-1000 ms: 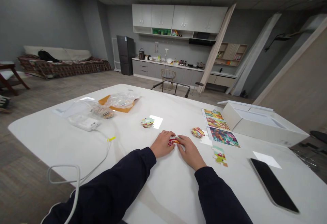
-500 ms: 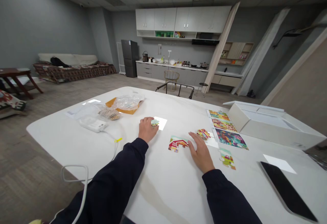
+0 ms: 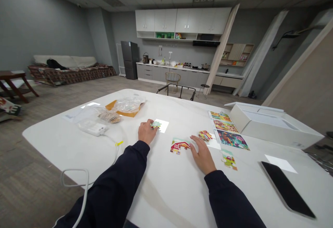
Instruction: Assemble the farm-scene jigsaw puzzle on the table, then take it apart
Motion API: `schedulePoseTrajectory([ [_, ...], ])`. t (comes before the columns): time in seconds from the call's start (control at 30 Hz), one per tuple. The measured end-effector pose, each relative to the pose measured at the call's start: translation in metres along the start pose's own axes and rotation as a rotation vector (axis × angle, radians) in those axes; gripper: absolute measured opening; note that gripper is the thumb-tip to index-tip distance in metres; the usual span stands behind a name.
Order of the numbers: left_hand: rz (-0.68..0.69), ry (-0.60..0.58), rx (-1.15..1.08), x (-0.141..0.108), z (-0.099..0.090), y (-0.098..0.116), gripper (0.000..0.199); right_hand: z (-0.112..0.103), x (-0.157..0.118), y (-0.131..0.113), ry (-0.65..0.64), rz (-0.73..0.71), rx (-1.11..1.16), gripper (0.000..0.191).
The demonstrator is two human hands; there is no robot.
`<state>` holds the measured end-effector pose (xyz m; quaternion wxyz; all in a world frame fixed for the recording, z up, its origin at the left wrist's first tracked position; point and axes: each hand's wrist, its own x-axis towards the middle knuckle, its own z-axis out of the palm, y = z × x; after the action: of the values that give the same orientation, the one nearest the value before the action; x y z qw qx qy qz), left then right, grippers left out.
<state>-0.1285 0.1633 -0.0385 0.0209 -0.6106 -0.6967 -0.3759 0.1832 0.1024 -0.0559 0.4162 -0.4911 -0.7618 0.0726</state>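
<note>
My left hand is curled at the left side of a small heap of green jigsaw puzzle pieces, gripping at its edge; the fingertips are partly hidden. My right hand rests low over the table with its fingers apart, holding nothing. Its thumb is at the right edge of a joined barn section of the puzzle, which has a red barn on it. Just beyond its fingertips lies a pile of red and yellow puzzle pieces. Joined pieces with a tractor picture lie to its right.
Picture sheets lie at the right, beside an open white box. A phone is near the right front. On the left are a white power bank with a cable, bagged pieces and an orange envelope under clear plastic.
My left hand has shifted slightly on the green pieces, and more of them shows past its fingers. The right hand stays about where it was. The whole view has moved a little.
</note>
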Motion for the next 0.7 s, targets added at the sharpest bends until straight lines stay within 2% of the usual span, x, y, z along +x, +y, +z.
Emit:
schedulePoseTrajectory([
  [0.17, 0.094, 0.054, -0.143, -0.002, -0.005, 0.008, 0.030, 0.000, -0.001, -0.001, -0.004, 0.006, 0.022, 0.038],
  [0.27, 0.252, 0.092, -0.283, -0.008, -0.013, 0.027, 0.032, 0.000, 0.000, -0.006, 0.014, -0.004, 0.017, 0.036],
  [0.37, 0.424, 0.100, -0.405, -0.021, -0.020, 0.049, 0.030, -0.010, 0.006, -0.011, 0.114, 0.007, -0.038, 0.035],
  [0.43, 0.482, 0.103, -0.446, -0.028, -0.023, 0.060, 0.027, -0.027, 0.010, -0.008, 0.198, 0.038, -0.100, 0.036],
  [0.5, 0.503, 0.106, -0.462, -0.032, -0.023, 0.065, 0.026, -0.052, 0.009, 0.006, 0.232, 0.096, -0.171, 0.038],
  [0.6, 0.509, 0.109, -0.468, -0.031, -0.022, 0.064, 0.024, -0.098, -0.007, 0.048, 0.174, 0.224, -0.266, 0.037],
  [0.7, 0.512, 0.094, -0.467, -0.029, -0.022, 0.063, 0.022, -0.137, -0.033, 0.094, 0.088, 0.265, -0.256, 0.038],
])
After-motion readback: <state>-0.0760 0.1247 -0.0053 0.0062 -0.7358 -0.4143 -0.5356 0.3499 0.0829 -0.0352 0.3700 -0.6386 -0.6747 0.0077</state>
